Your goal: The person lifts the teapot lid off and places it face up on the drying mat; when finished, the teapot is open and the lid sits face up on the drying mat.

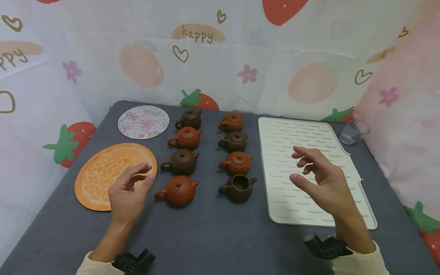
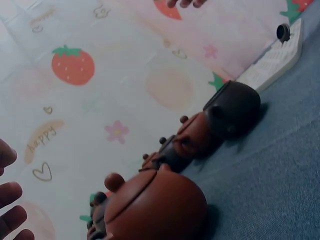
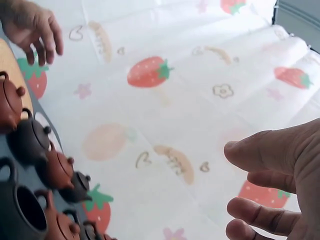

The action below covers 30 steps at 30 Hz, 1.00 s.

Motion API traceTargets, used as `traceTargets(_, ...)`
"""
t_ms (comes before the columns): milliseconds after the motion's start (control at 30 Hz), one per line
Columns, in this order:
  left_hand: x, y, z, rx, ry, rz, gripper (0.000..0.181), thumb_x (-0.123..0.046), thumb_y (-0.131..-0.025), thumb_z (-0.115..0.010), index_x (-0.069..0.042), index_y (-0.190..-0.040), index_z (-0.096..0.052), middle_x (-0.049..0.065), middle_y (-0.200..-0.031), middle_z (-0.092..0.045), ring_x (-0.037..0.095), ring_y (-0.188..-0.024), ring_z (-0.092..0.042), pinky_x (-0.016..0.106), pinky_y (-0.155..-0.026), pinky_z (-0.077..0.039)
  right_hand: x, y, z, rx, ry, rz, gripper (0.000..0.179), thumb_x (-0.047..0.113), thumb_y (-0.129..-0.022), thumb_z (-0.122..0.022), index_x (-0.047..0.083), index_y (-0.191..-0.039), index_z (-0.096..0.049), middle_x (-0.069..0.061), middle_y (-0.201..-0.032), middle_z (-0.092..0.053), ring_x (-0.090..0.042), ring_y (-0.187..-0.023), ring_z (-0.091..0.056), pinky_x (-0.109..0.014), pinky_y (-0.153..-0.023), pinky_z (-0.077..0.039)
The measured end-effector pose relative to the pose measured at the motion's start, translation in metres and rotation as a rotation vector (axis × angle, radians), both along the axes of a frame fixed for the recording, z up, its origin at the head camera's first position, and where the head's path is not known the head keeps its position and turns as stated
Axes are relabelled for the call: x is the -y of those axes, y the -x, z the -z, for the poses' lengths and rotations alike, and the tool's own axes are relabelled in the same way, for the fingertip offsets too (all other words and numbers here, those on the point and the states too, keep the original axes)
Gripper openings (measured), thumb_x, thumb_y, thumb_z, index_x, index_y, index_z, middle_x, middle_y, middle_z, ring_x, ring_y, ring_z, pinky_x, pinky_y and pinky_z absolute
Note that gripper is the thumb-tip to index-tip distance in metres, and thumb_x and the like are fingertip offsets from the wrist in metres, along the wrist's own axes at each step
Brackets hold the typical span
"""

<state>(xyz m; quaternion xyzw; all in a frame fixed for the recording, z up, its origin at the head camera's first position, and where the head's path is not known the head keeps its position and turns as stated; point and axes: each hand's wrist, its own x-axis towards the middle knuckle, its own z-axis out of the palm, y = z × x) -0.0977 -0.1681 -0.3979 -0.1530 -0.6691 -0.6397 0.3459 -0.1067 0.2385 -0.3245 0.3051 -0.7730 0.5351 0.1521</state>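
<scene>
Head view: two bare hands hang over a dark bench (image 1: 213, 236), with two rows of small teapots standing between them. The left hand (image 1: 128, 191) is above the right edge of an orange, pizza-like round mat (image 1: 93, 179); its grip is loosely curved, a small gap between thumb and forefinger, and it holds nothing. The right hand (image 1: 324, 181) is above a white ridged mat (image 1: 278, 183), its grip wider, thumb well away from the relaxed fingers, likewise holding nothing.

The left row runs, from near to far, reddish teapot (image 1: 180, 193), dark teapot (image 1: 183, 163), second reddish teapot (image 1: 187, 138) and second dark teapot (image 1: 191, 119), all lidded. The nearest of these stands just to the right of the left hand. In the right row, a lidless dark teapot (image 1: 237, 195) is nearest, its round mouth showing; three lidded ones stand behind it, reddish, dark, reddish. Handles point left, spouts right.

A floral round mat (image 1: 143, 122) lies behind the orange one. Beside the white mat's far right corner is a clear glass (image 1: 350, 133); it looks tilted, though the view there is too poor to be sure. A strawberry-printed cloth (image 1: 206, 68) hangs behind the bench.
</scene>
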Motion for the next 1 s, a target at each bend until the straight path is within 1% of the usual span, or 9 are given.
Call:
traceTargets(100, 0.005, 0.003, 0.008, -0.002, -0.009, 0.034, 0.031, 0.028, -0.074, -0.062, 0.022, -0.105, -0.062, 0.032, -0.095, -0.062, 0.024, -0.093, -0.062, 0.026, -0.076, -0.049, 0.015, 0.005, 0.003, -0.003, -0.016, -0.025, 0.063, -0.022, -0.075, -0.068, -0.004, -0.133, -0.054, -0.015, -0.114, -0.057, -0.022, -0.097, -0.050, -0.027, -0.077, -0.041)
traceTargets(233, 0.009, 0.005, 0.017, 0.011, 0.020, 0.078, 0.031, 0.029, -0.073, -0.061, 0.021, -0.103, -0.063, 0.027, -0.094, -0.064, 0.024, -0.091, -0.063, 0.026, -0.077, -0.049, 0.035, 0.012, 0.006, -0.024, -0.003, -0.083, 0.060, -0.020, -0.076, -0.068, -0.003, -0.132, -0.055, -0.014, -0.112, -0.058, -0.023, -0.096, -0.050, -0.031, -0.076, -0.042)
traceTargets(333, 0.010, 0.005, 0.024, 0.029, 0.034, 0.111, 0.029, 0.031, -0.073, -0.060, 0.020, -0.100, -0.064, 0.030, -0.091, -0.062, 0.022, -0.088, -0.064, 0.025, -0.076, -0.049, 0.051, 0.018, 0.011, -0.031, -0.009, -0.131, 0.056, -0.014, -0.080, -0.070, -0.002, -0.132, -0.055, -0.012, -0.112, -0.059, -0.023, -0.096, -0.051, -0.032, -0.075, -0.042)
traceTargets(500, 0.012, 0.004, 0.033, 0.064, 0.035, 0.160, 0.024, 0.032, -0.073, -0.059, 0.023, -0.095, -0.063, 0.037, -0.088, -0.058, 0.019, -0.084, -0.064, 0.022, -0.076, -0.051, 0.077, 0.025, 0.020, 0.013, -0.035, -0.171, 0.047, 0.002, -0.087, -0.071, 0.004, -0.132, -0.057, -0.005, -0.113, -0.059, -0.021, -0.095, -0.052, -0.032, -0.075, -0.044)
traceTargets(633, 0.015, 0.003, 0.039, 0.184, 0.063, 0.149, 0.020, 0.028, -0.076, -0.061, 0.023, -0.095, -0.062, 0.034, -0.089, -0.060, 0.017, -0.082, -0.065, 0.021, -0.074, -0.052, 0.102, 0.032, 0.029, 0.032, -0.058, -0.189, 0.046, 0.002, -0.087, -0.072, 0.005, -0.131, -0.058, -0.002, -0.109, -0.059, -0.019, -0.088, -0.053, -0.034, -0.072, -0.046)
traceTargets(733, 0.020, 0.004, 0.052, 0.268, 0.096, 0.128, 0.019, 0.023, -0.078, -0.065, 0.019, -0.097, -0.065, 0.028, -0.090, -0.063, 0.013, -0.080, -0.065, 0.020, -0.072, -0.052, 0.120, 0.036, 0.036, 0.034, -0.068, -0.210, 0.046, 0.000, -0.085, -0.072, 0.003, -0.129, -0.059, -0.002, -0.105, -0.059, -0.017, -0.084, -0.051, -0.038, -0.070, -0.045)
traceTargets(800, 0.023, 0.005, 0.059, 0.280, 0.103, 0.136, 0.020, 0.022, -0.078, -0.066, 0.018, -0.098, -0.066, 0.027, -0.089, -0.063, 0.014, -0.080, -0.065, 0.021, -0.071, -0.051, 0.132, 0.038, 0.041, 0.031, -0.071, -0.224, 0.045, 0.000, -0.085, -0.072, 0.002, -0.128, -0.060, -0.002, -0.104, -0.059, -0.017, -0.084, -0.051, -0.038, -0.070, -0.045)
traceTargets(867, 0.025, 0.008, 0.067, 0.261, 0.107, 0.158, 0.020, 0.021, -0.078, -0.066, 0.017, -0.098, -0.066, 0.024, -0.088, -0.064, 0.016, -0.079, -0.066, 0.020, -0.070, -0.051, 0.143, 0.040, 0.045, 0.019, -0.072, -0.233, 0.044, 0.000, -0.084, -0.073, 0.002, -0.126, -0.061, -0.002, -0.103, -0.059, -0.016, -0.084, -0.051, -0.039, -0.069, -0.043)
traceTargets(1000, 0.024, 0.012, 0.071, 0.236, 0.094, 0.206, 0.018, 0.019, -0.080, -0.067, 0.019, -0.098, -0.065, 0.025, -0.087, -0.063, 0.021, -0.077, -0.068, 0.022, -0.069, -0.052, 0.161, 0.044, 0.054, -0.003, -0.081, -0.249, 0.041, 0.002, -0.084, -0.074, 0.002, -0.123, -0.063, -0.001, -0.100, -0.059, -0.013, -0.085, -0.050, -0.036, -0.071, -0.043)
